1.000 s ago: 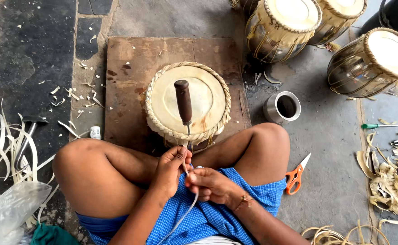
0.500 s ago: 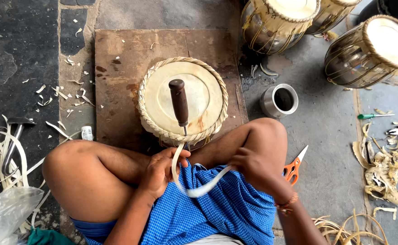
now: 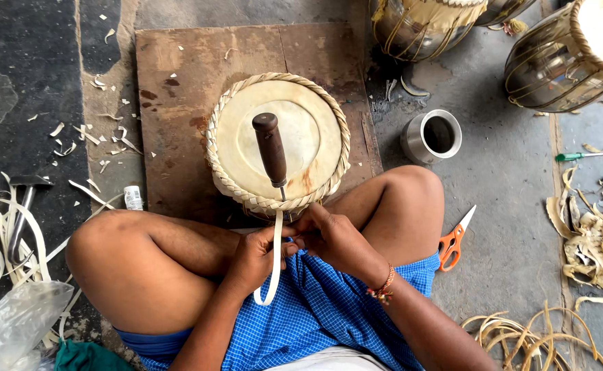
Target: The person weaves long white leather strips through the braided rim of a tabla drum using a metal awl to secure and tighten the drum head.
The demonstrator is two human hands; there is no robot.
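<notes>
Here, strap (image 3: 275, 254) between hands (both pinching), below drum (image 3: 278, 141).

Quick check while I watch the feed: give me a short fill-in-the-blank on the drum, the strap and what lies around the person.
1. The awl stuck in the drum head has a ____ handle.
2. Both hands, left hand and right hand, grip a pale ____ hanging from the braided rim.
3. The scissors by the knee have ____ handles.
4. The drum stands on a ____ board.

Missing words: wooden; strap; orange; wooden
</notes>
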